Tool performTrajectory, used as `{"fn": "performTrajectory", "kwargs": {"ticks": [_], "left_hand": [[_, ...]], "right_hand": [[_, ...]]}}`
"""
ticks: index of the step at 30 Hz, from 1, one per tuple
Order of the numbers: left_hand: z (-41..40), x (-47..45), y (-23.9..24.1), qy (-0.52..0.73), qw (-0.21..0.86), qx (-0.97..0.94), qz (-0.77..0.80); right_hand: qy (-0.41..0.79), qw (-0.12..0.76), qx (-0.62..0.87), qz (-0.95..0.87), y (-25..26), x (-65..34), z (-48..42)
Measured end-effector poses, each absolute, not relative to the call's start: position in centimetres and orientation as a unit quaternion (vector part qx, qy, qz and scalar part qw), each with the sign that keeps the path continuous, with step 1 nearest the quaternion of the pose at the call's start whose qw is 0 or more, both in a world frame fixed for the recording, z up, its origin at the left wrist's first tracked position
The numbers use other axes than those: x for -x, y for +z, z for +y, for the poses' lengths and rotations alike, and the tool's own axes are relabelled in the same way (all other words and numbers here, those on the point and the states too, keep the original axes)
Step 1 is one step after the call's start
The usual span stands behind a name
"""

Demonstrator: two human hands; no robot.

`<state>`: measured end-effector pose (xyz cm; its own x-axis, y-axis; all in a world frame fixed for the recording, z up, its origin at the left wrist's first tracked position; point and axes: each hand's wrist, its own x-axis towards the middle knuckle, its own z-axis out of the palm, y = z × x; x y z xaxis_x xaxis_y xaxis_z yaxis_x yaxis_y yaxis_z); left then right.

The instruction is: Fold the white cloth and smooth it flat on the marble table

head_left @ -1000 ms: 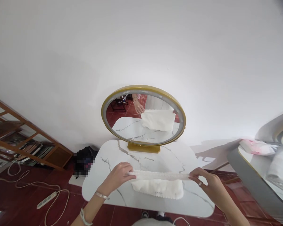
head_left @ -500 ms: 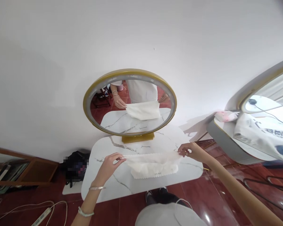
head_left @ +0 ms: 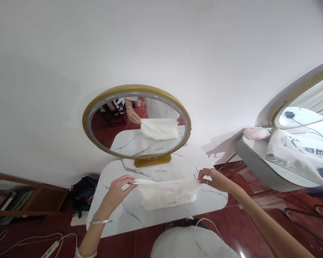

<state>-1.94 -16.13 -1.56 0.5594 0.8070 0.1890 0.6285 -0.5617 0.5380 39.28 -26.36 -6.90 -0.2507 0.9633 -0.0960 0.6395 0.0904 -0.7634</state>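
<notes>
A white cloth (head_left: 168, 193) with scalloped edges hangs stretched between my two hands above the white marble-patterned table (head_left: 123, 215). My left hand (head_left: 117, 190) pinches its left top corner. My right hand (head_left: 212, 178), with a ring on one finger, pinches the right top corner. The cloth's lower edge hangs close to the tabletop; whether it touches I cannot tell. Behind it, an oval gold-framed mirror (head_left: 136, 121) stands on a gold base and reflects the cloth and my hands.
A second gold-rimmed mirror (head_left: 298, 104) and a table holding a printed white bag (head_left: 301, 152) and a pink pack (head_left: 255, 132) are at right. A black bag (head_left: 82, 195), a wooden shelf (head_left: 21, 197) and a power strip with cable (head_left: 51, 247) sit on the red floor at left.
The view swung right, then a little back left. Both hands keep their pinch on the cloth, which stays stretched above the table.
</notes>
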Motion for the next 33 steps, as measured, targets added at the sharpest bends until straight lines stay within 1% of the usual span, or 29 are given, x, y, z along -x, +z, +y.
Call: {"fn": "performTrajectory", "kwargs": {"ticks": [6, 10, 16, 19, 22, 26, 30, 33], "left_hand": [[-17.0, 1.1, 0.0, 0.204, 0.187, -0.861, 0.427], [-17.4, 0.6, 0.7, 0.207, 0.165, -0.87, 0.416], [-17.8, -0.6, 1.9, 0.184, 0.155, -0.878, 0.413], [-17.9, -1.3, 2.6, 0.17, 0.163, -0.885, 0.402], [-18.0, -1.9, 3.3, 0.168, 0.166, -0.889, 0.392], [-17.6, -2.0, 4.5, 0.176, 0.157, -0.896, 0.377], [-16.9, -1.4, 6.0, 0.197, 0.127, -0.899, 0.369], [-16.4, -1.2, 7.2, 0.189, 0.103, -0.906, 0.364]], "right_hand": [[0.366, 0.256, 0.571, -0.689, -6.1, -39.7, -26.6], [0.376, 0.261, 0.557, -0.693, -5.8, -39.8, -27.2], [0.389, 0.222, 0.52, -0.728, -9.1, -38.6, -28.8], [0.381, 0.196, 0.532, -0.731, -11.1, -37.6, -29.5], [0.368, 0.189, 0.544, -0.73, -11.7, -37.1, -29.8], [0.367, 0.242, 0.535, -0.722, -9.8, -37.9, -29.6], [0.355, 0.299, 0.539, -0.703, -6.2, -39.8, -29.5], [0.313, 0.328, 0.551, -0.7, -3.0, -41.6, -29.7]]}}
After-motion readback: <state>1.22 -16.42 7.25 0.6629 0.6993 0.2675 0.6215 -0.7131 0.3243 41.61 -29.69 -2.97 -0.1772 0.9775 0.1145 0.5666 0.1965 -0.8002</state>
